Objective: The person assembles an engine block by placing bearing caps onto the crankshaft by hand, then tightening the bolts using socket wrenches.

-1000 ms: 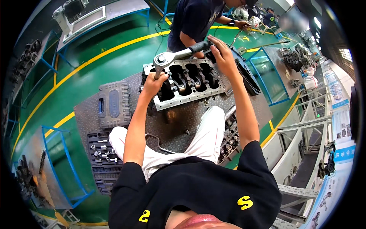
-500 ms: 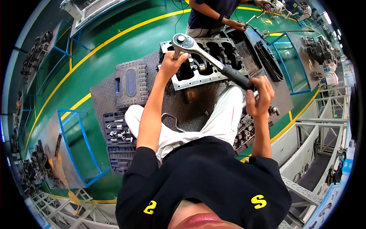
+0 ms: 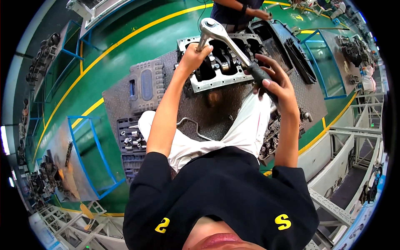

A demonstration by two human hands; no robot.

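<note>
- While the person sits on the dark checker-plate mat, both hands are on one large ratchet wrench over the engine block.
- Left hand: fingers closed around the extension bar just below the ratchet head, steadying it upright over the block's near-left part.
- Right hand: wrapped on the black grip at the handle's far end, index and middle fingers partly lifted, thumb side hidden, so it looks like a loose wrap rather than a hard clench.
- Key relation: the wrench's long axis runs diagonally from the head, at the block's far-left corner, down-right to the right hand, near the block's near-right corner. The pivot is under the left hand; the lever end is in the right. The right hand sits nearer the body, the left is stretched out further.
- Block lies open face up in the middle of the mat, crankshaft visible inside. Can't see the socket or which bolt it sits on; the left hand hides it.
- Closed grey tool case at the mat's left edge; open socket tray beside the left knee.
- Bent metal rod lies on the mat between the legs.
- Another person stands at the block's far side, hand near a black cover, well apart from the wrench.
</note>
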